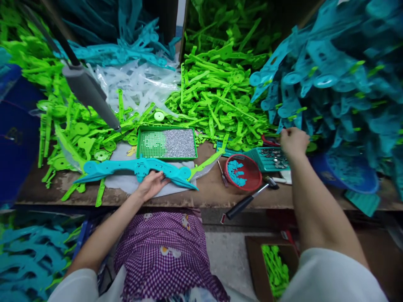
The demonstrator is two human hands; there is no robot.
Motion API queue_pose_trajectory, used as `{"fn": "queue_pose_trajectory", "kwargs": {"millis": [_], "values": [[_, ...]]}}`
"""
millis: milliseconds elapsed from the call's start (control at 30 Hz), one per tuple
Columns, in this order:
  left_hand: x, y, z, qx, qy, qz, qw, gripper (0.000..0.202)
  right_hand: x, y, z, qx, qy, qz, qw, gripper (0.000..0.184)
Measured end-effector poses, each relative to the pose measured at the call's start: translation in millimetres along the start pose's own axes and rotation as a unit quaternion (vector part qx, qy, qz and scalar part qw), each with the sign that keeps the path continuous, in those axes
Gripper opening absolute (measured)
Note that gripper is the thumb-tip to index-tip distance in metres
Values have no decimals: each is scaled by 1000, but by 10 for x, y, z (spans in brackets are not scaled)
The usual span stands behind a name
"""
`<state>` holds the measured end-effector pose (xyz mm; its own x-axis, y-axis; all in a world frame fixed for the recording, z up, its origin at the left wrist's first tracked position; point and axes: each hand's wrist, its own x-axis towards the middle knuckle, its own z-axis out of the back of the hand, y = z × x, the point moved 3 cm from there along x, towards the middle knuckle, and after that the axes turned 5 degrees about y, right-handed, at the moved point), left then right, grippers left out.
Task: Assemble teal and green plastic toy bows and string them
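Observation:
My left hand rests on a long teal plastic bow-shaped part that lies across a white sheet on the wooden bench; its fingers curl over the part's lower edge. My right hand reaches to the right, fingers bent down over a teal basket that holds small metal pieces. What the fingers pinch, if anything, is hidden. A red round basket with small teal pieces sits between the two hands.
A green tray of tiny silver pieces stands behind the teal part. Heaps of green parts and teal parts crowd the back and right. A hammer lies at the bench's front edge. A grey handle slants in from the left.

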<state>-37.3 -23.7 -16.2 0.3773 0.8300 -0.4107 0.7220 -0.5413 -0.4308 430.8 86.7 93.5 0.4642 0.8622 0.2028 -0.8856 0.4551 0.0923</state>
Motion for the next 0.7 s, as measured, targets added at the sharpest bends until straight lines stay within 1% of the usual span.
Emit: {"fn": "queue_pose_trajectory", "kwargs": {"millis": [67, 100, 133, 167, 200, 233, 267, 300, 333, 367, 400, 467, 500, 600, 700], "values": [[11, 13, 19, 8, -2, 5, 1000, 33, -278, 153, 143, 19, -18, -57, 998, 33], [17, 19, 30, 11, -4, 8, 1000, 31, -501, 293, 220, 77, -33, -80, 993, 31], [22, 24, 39, 12, -5, 9, 1000, 29, -771, 491, 279, 169, -33, -69, 983, 28], [26, 26, 46, 11, -6, 11, 1000, 27, -1072, 754, 309, 263, -1, -15, 965, 24], [28, 26, 50, 9, -6, 11, 1000, 25, -1395, 1057, 307, 329, 58, 50, 941, 23], [28, 25, 49, 8, -6, 12, 1000, 22, -1723, 1377, 278, 359, 122, 120, 917, 25], [26, 22, 45, 6, -5, 11, 1000, 18, -2035, 1692, 207, 373, 211, 180, 886, 28], [23, 19, 39, 5, -3, 11, 1000, 16, -2300, 1966, 129, 366, 257, 221, 867, 29], [19, 18, 33, 3, 0, 12, 1000, 15, -2497, 2186, 54, 352, 254, 244, 867, 30], [16, 18, 28, 2, 2, 13, 1000, 16, -2628, 2347, -28, 334, 236, 239, 881, 30], [15, 21, 25, 1, 6, 15, 1000, 18, -2710, 2458, -106, 318, 217, 223, 896, 30], [17, 33, 31, 1, 12, 19, 1000, 20, -2770, 2554, -219, 291, 172, 177, 924, 31], [22, 40, 38, 2, 14, 21, 1000, 20, -2775, 2566, -250, 282, 157, 158, 933, 31], [41, 66, 67, -6, 17, 19, 1000, 17, -2778, 2585, -268, 255, 135, 134, 948, 31], [55, 89, 91, -19, 12, 20, 1000, 15, -2809, 2638, -258, 235, 140, 136, 952, 31]]}}
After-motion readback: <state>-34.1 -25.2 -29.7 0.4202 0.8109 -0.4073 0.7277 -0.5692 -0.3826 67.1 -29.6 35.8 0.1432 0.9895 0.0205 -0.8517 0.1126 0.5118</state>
